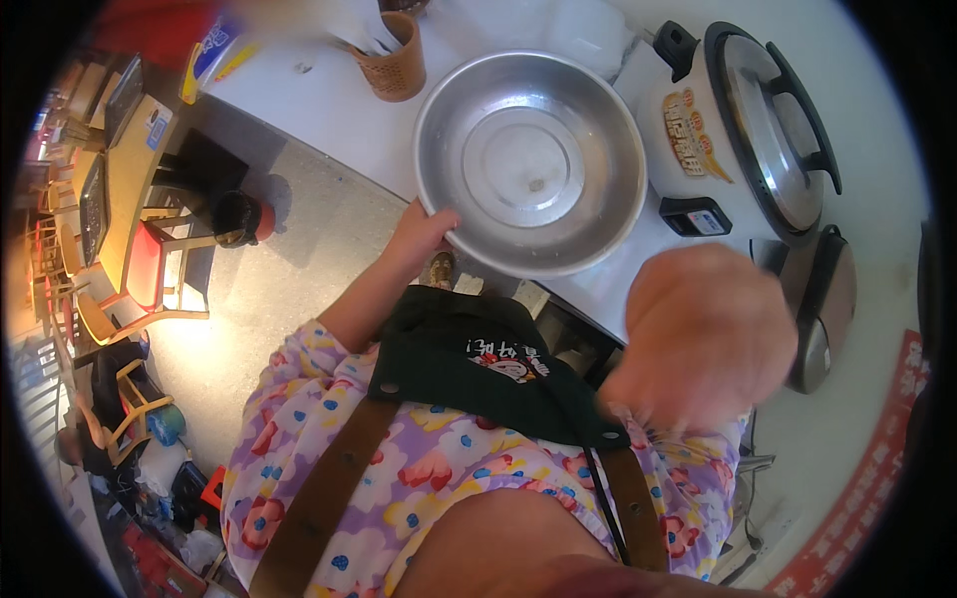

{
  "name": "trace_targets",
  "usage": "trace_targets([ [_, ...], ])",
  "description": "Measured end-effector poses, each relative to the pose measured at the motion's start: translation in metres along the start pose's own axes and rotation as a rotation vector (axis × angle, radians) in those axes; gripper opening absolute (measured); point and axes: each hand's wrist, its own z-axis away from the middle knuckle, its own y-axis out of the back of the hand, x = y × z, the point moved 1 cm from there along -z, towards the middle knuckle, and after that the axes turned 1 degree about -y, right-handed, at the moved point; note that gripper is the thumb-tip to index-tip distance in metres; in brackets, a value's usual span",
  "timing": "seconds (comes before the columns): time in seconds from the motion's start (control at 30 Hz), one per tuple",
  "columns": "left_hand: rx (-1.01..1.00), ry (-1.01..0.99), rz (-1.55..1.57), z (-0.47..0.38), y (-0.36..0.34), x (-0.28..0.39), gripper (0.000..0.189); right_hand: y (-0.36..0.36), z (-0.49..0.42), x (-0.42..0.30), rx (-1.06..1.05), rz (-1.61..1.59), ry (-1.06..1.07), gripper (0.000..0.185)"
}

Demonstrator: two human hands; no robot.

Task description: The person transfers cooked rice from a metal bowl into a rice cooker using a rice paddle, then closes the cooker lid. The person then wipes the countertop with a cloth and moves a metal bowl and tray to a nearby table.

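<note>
A wide stainless steel basin (523, 166) with nothing in it but a small mark on its bottom sits at the edge of the white table (329, 146). My left hand (426, 232) grips the basin's near left rim, thumb on top. Raised close to the camera on the right, my right hand (703, 336) is blurred; its fingers are bunched, and whether it holds anything cannot be made out. A large rice cooker (691, 142) with a metal lid stands to the right of the basin.
A brown perforated cup (392, 63) holding pale utensils stands behind the basin, beside clear plastic (587, 30). Another appliance (822, 314) is by the wall at right. To the left are a wooden table (131, 202), chairs, a dark bin (238, 218) and a seated person (97, 404).
</note>
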Motion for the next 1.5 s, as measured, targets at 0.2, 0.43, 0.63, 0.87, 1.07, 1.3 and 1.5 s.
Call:
trace_targets([
  [0.2, 0.198, 0.023, 0.136, 0.089, 0.041, -0.035, 0.049, -0.057, -0.032, -0.016, -0.057, 0.003, 0.445, 0.01],
  [0.43, 0.515, 0.056, 0.32, 0.182, 0.093, -0.064, 0.048, -0.104, -0.038, -0.019, 0.161, 0.003, 0.414, 0.009],
  [0.63, 0.614, -0.095, 0.499, 0.237, 0.178, -0.083, 0.053, -0.174, -0.06, 0.063, -0.088, 0.12, -0.285, 0.01],
  [0.87, 0.914, -0.154, 0.585, 0.303, 0.29, -0.113, 0.05, -0.358, -0.018, 0.185, -0.311, -0.021, -0.806, 0.015],
  [1.07, 1.0, -0.225, 0.726, 0.325, 0.377, -0.102, 0.037, -0.448, -0.079, 0.214, -0.562, 0.068, -0.521, 0.013],
  [1.3, 1.095, -0.271, 0.886, 0.296, 0.47, -0.088, 0.025, -0.495, -0.137, 0.279, -0.644, 0.107, -0.563, 0.015],
  [1.5, 1.202, -0.28, 1.03, 0.282, 0.539, -0.058, 0.031, -0.565, -0.233, 0.361, -0.57, -0.238, -0.791, 0.017],
])
